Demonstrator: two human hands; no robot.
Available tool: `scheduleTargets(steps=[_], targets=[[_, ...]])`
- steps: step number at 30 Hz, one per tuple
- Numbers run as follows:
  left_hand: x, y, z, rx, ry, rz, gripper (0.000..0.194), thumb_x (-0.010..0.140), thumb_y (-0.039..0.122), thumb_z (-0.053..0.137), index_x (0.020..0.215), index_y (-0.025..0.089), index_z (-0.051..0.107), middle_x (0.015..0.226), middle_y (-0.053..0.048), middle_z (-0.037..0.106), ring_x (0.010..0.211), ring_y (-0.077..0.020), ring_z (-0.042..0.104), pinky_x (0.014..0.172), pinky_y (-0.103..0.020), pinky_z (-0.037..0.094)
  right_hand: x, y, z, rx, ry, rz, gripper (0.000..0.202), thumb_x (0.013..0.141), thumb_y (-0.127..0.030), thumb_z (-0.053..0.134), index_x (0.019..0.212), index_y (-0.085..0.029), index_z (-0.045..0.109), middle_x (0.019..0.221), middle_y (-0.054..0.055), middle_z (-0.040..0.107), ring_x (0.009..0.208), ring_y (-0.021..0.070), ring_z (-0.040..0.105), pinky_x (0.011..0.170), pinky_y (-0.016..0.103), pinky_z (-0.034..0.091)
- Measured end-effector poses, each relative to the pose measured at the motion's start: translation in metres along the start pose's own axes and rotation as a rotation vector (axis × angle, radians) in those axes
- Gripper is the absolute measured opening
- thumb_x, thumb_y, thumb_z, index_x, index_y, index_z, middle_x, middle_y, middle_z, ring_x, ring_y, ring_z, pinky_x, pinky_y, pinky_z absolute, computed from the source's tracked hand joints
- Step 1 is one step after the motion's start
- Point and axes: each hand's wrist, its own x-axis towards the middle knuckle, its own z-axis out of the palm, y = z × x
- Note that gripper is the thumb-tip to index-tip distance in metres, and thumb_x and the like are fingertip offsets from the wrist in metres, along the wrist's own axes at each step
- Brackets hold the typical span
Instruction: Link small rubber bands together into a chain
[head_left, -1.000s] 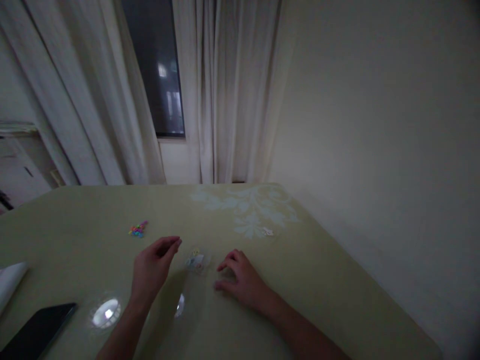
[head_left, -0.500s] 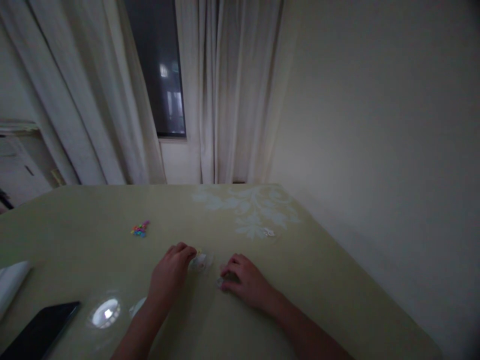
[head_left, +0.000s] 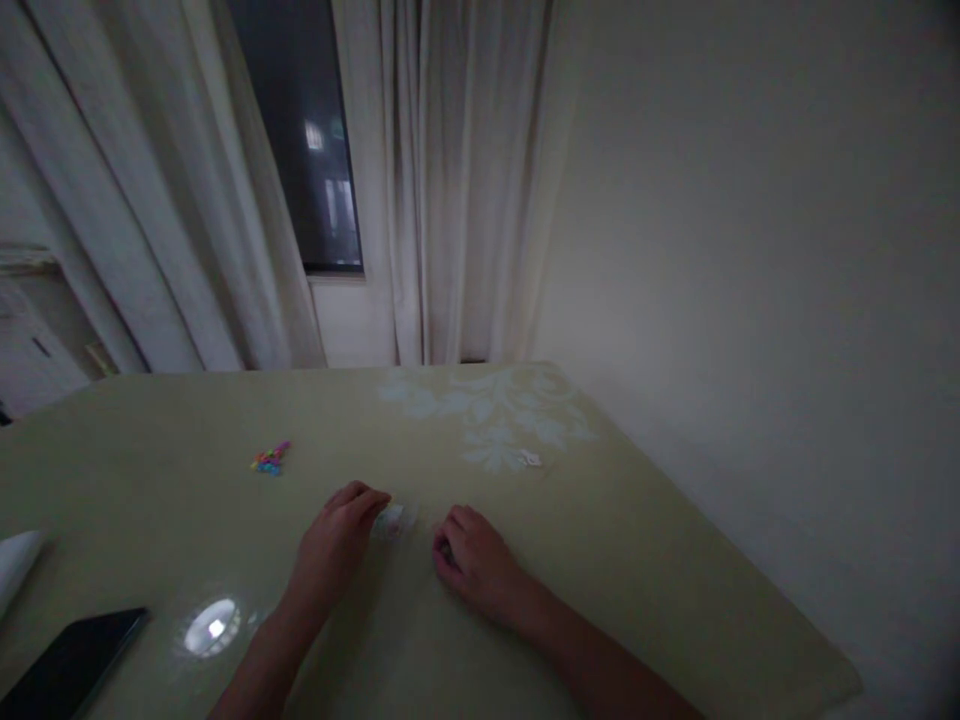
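My left hand (head_left: pixel 341 530) pinches the edge of a small clear plastic bag (head_left: pixel 391 522), which lies just past its fingertips on the table and has something pale inside. To the right of the bag, my right hand (head_left: pixel 476 560) rests low over the tabletop with its fingers curled together. Whatever those fingers hold is hidden. A little pile of bright multicoloured pieces (head_left: pixel 270 459) lies beyond my left hand, too small to name. Farther off, ahead of my right hand, sits a small white item (head_left: pixel 529 458).
A dark flat device (head_left: pixel 71 665) lies at the near left of the pale green table (head_left: pixel 637 590), with a white object (head_left: pixel 16 565) behind it. A lamp's reflection shines on the tabletop. Curtains (head_left: pixel 480 200), a window and a wall (head_left: pixel 750 250) stand behind.
The fingers of my right hand have closed together, covering the small pale thing that showed at their tips. My left hand keeps its pinch on the bag. The view has shifted slightly.
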Motion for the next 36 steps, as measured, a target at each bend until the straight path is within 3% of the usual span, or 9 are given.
scheduleTargets(steps=[4,7,16,26,31,36], targets=[[-0.003,0.022,0.01,-0.34,-0.091,0.002,0.03,0.093,0.044,0.059,0.1,0.024,0.081,0.094,-0.006,0.081,0.077,-0.0218,0.071,0.072,-0.031,0.054,0.004,0.002,-0.003,0.383,0.192,0.105,0.005,0.097,-0.02,0.059,0.094,-0.018,0.062,0.09,0.002,0.06,0.08,0.0152,0.055,0.073,0.026,0.044],[-0.008,0.039,0.019,-0.518,-0.172,-0.025,0.03,0.093,0.047,0.062,0.1,0.024,0.081,0.098,-0.006,0.082,0.085,-0.0223,0.074,0.075,-0.03,0.055,0.006,0.0,-0.006,0.558,0.248,0.153,0.012,0.1,-0.029,0.057,0.095,-0.018,0.061,0.084,0.001,0.06,0.075,0.0146,0.054,0.068,0.025,0.043],[-0.008,0.047,0.029,-0.798,-0.191,-0.118,0.024,0.083,0.044,0.076,0.086,0.02,0.081,0.085,-0.007,0.082,0.081,-0.0228,0.074,0.076,-0.03,0.057,0.003,-0.01,-0.01,0.569,0.292,0.139,0.014,0.097,-0.031,0.06,0.093,-0.018,0.062,0.079,0.0,0.061,0.07,0.014,0.053,0.062,0.025,0.039],[-0.01,0.053,0.038,-0.865,-0.219,-0.117,0.031,0.084,0.048,0.076,0.086,0.017,0.077,0.083,-0.007,0.077,0.078,-0.0205,0.069,0.073,-0.029,0.052,0.0,-0.004,-0.008,0.538,0.328,0.104,0.016,0.099,-0.035,0.059,0.093,-0.02,0.061,0.08,0.001,0.063,0.073,0.0156,0.056,0.06,0.024,0.039],[-0.008,0.052,0.033,-0.838,-0.118,-0.128,0.031,0.086,0.048,0.07,0.082,0.018,0.068,0.073,-0.001,0.066,0.067,-0.0163,0.06,0.062,-0.025,0.046,0.0,-0.004,-0.009,0.625,0.383,0.088,0.023,0.103,-0.041,0.055,0.093,-0.021,0.059,0.084,0.002,0.064,0.077,0.0171,0.059,0.07,0.027,0.046],[0.001,0.024,0.009,-0.538,0.041,-0.14,0.032,0.089,0.051,0.063,0.085,0.02,0.069,0.076,-0.003,0.069,0.07,-0.0203,0.063,0.063,-0.028,0.048,0.006,0.004,-0.021,0.659,0.438,0.116,0.023,0.099,-0.041,0.061,0.09,-0.02,0.064,0.083,0.003,0.067,0.073,0.0171,0.061,0.07,0.028,0.048]])
